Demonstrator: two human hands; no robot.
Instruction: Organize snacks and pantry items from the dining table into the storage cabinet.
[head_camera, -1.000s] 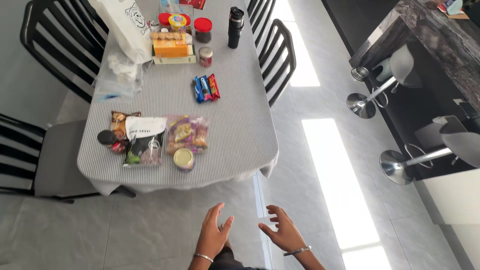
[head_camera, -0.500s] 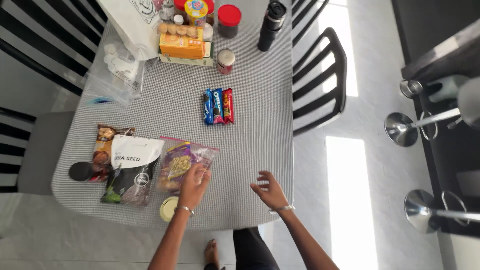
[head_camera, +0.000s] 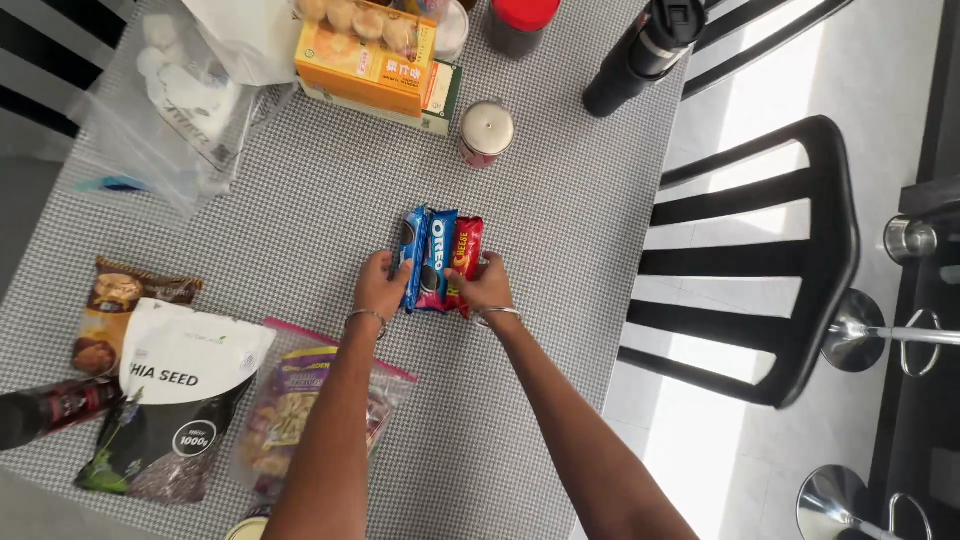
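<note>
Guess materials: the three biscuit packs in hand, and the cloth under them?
Biscuit packs: glossy printed plastic or foil film, judging by sheen and crimped ends. Both the left hand and right hand grip them. Tablecloth: matte woven-looking fabric, fine houndstooth check; could be vinyl.

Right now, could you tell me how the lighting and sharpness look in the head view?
Head view: bright daylight, with blown-out patches on the floor at right; the table is evenly lit with soft shadows; both hands, left hand and right hand, and the biscuit packs between them are sharp; edges bend slightly from the wide lens.
</note>
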